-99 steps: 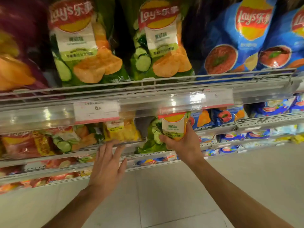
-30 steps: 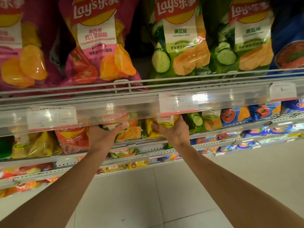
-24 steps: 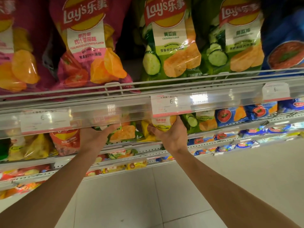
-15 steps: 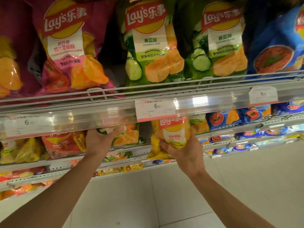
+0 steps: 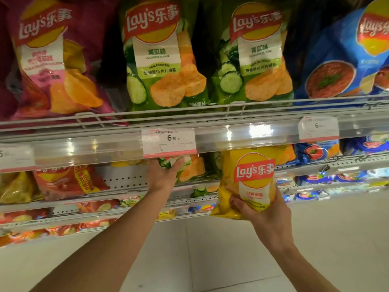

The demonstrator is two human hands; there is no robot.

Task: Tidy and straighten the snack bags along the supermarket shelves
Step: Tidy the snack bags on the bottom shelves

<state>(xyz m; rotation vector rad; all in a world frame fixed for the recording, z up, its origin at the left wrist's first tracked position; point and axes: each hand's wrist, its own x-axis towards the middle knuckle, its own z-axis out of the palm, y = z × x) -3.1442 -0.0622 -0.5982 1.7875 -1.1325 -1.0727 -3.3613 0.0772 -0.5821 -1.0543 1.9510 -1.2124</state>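
A supermarket aisle with a pale tiled floor [image 5: 231,260] and tiered shelving that fills the upper two thirds of the view. The top shelf [image 5: 242,114], fronted by a wire rail and a clear price strip, carries large upright snack bags: a magenta bag [image 5: 59,60] at left, two green cucumber-flavour bags [image 5: 162,57] [image 5: 256,55] at centre, and a blue bag [image 5: 336,60] at right. A price label [image 5: 168,142] reading 6.50 sits on the strip below the first green bag; a second label [image 5: 317,128] lies further right. The shelf beneath holds smaller bags: a red bag [image 5: 67,182] at left, a small green bag [image 5: 185,167] at centre, and small blue bags [image 5: 315,150] at right. Lower tiers hold further packets, too small to identify.

The yellow snack bag [image 5: 250,178] stands upright in front of the second shelf, clear of the row, its top edge just under the price strip. The right hand [image 5: 263,209] grips it from below, fingers [image 5: 235,202] curled round its lower front. The left hand [image 5: 163,175] reaches under the price strip onto the second shelf, fingers closed over the left side of the small green bag, thumb spread against its front.
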